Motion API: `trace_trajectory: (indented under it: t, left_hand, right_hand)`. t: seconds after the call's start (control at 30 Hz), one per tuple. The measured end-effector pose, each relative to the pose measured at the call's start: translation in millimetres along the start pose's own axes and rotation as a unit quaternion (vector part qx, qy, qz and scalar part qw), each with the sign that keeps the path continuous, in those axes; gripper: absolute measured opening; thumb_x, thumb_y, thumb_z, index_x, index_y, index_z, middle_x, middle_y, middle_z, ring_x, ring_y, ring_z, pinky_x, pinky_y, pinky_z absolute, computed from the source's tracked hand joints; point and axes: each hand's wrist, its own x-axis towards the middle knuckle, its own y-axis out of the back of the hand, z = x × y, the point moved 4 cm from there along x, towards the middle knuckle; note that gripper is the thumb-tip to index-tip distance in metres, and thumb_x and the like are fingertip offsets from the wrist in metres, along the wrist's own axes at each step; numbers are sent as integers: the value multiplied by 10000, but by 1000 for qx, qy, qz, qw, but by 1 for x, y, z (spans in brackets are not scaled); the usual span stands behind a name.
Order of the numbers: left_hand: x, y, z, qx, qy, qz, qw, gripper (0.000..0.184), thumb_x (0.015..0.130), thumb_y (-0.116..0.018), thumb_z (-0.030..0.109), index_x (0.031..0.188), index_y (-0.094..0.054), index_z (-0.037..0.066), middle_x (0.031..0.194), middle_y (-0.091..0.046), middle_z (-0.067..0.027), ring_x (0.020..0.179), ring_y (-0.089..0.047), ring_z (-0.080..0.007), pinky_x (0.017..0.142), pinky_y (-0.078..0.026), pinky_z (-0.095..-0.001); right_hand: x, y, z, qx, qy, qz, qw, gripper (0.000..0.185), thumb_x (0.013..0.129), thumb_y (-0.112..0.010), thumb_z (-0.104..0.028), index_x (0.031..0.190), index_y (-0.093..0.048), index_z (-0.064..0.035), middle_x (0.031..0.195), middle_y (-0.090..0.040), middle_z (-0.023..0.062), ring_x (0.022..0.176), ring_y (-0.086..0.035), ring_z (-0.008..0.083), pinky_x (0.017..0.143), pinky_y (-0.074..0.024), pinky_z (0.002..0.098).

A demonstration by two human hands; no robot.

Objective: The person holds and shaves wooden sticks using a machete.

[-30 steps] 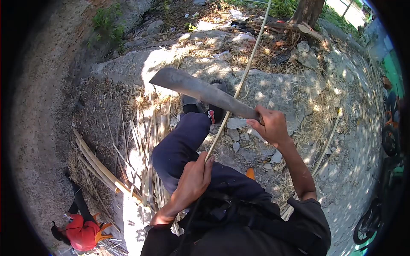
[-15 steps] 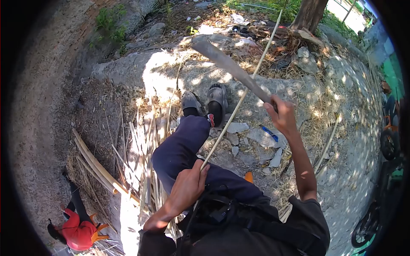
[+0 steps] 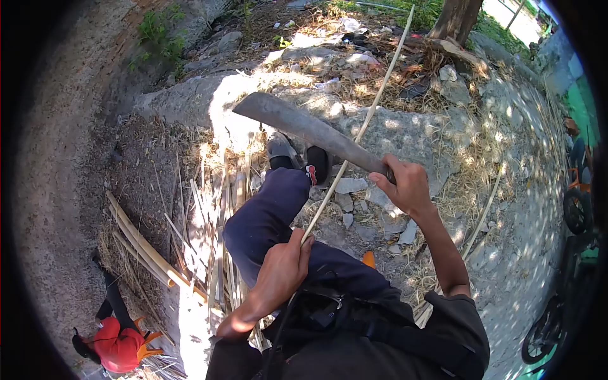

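Note:
My left hand [image 3: 282,266] is closed around the near end of a long, thin, pale strip [image 3: 385,83] that looks like split bamboo. The strip slants up and away to the right, over my leg. My right hand [image 3: 405,187] grips the handle of a machete [image 3: 297,125], its broad, dull grey blade pointing to the left. Blade and strip cross a little left of my right hand, with the blade passing over the strip; whether they touch I cannot tell. My fingers hide most of the machete's handle.
Split bamboo strips [image 3: 218,253] lie along my leg's left side, near thicker bamboo pieces [image 3: 142,242]. A person in red [image 3: 116,345] is at the lower left. Broken stones [image 3: 350,185] lie by my feet; a tree trunk [image 3: 455,24] stands ahead. A wheel [image 3: 575,212] shows far right.
My right hand has moved slightly left and down with the machete. The blade now lies lower and farther left across the strip. My left hand has hardly moved.

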Motion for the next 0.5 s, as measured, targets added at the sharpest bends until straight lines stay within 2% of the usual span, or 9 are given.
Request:
trace_trajectory:
  t: [0.13, 0.37, 0.5]
  left_hand:
    - [4, -5, 4, 17, -11, 10, 1000, 146, 1083, -560, 135, 1017, -519, 12, 694, -581, -279, 698, -597, -518, 588, -399, -575]
    - [5, 1, 2, 46, -24, 31, 998, 127, 1074, -569, 110, 1020, -516, 8, 703, -599, -286, 690, -608, -510, 571, -402, -578]
    - [3, -1, -2, 44, -38, 21, 998, 163, 1073, -577, 144, 1070, -504, -1, 626, -598, -269, 621, -630, -497, 562, -454, -595]
  right_hand:
    - [-22, -8, -38, 52, 82, -48, 994, 594, 954, -648, -665, 932, -622, -72, 696, -668, 99, 598, -689, 322, 548, -517, 445]
    - [-5, -13, -5, 25, 45, -29, 998, 589, 940, -676, -653, 921, -621, -67, 695, -676, 107, 613, -700, 318, 531, -526, 424]
    - [-18, -13, -33, 40, 43, -27, 998, 600, 938, -672, -661, 916, -618, -64, 707, -676, 104, 611, -699, 315, 536, -531, 423]
